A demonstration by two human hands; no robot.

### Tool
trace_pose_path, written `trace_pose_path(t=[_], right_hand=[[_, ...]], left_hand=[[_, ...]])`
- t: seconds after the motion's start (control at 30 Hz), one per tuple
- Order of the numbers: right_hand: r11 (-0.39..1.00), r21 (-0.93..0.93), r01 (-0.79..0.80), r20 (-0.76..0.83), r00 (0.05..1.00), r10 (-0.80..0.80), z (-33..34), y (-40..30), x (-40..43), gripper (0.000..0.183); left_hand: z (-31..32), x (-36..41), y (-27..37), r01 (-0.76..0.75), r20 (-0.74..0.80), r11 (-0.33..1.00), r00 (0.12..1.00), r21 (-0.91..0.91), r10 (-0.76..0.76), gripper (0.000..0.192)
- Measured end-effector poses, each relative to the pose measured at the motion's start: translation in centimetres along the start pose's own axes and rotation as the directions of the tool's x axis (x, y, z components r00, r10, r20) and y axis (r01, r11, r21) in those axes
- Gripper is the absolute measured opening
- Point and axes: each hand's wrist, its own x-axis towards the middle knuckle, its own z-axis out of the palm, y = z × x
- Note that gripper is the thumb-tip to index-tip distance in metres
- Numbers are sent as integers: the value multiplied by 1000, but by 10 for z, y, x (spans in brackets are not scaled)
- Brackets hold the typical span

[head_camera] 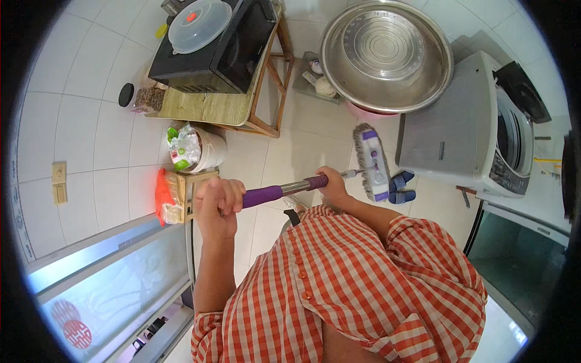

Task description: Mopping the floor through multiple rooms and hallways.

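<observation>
My left hand [219,204] is closed around the purple upper grip of a flat mop's handle [262,196], at the left of centre. Further down the pole, near the metal lower section, my right hand [333,183] is wrapped at a second purple grip. The handle slants across in front of my checked shirt. At its far end, the mop head [374,163], white and purple with a grey fringe, lies on the tiled floor beside a pair of blue slippers [402,196].
A washing machine [449,122] stands at right, beside a large metal basin [386,93]. A wooden table [218,106] at upper left bears a black microwave [195,68]. Below it are a waste bin [213,149] and a small wooden stand [186,195]. Sliding glass doors stand at lower left.
</observation>
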Motion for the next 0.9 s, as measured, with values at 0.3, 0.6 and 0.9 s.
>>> trace_pose_path(t=[0.3, 0.6, 0.9], right_hand=[[981, 126, 148, 285, 942, -179, 54, -80, -15, 9], [924, 151, 351, 356, 853, -382, 109, -114, 59, 9], [864, 117, 490, 475, 736, -482, 162, -71, 77, 8]], left_hand=[[-43, -92, 87, -185, -397, 982, 904, -30, 158, 43], [-31, -132, 96, -482, -225, 811, 794, 332, 564, 42], [-75, -154, 49, -286, -377, 873, 816, 395, 438, 45]])
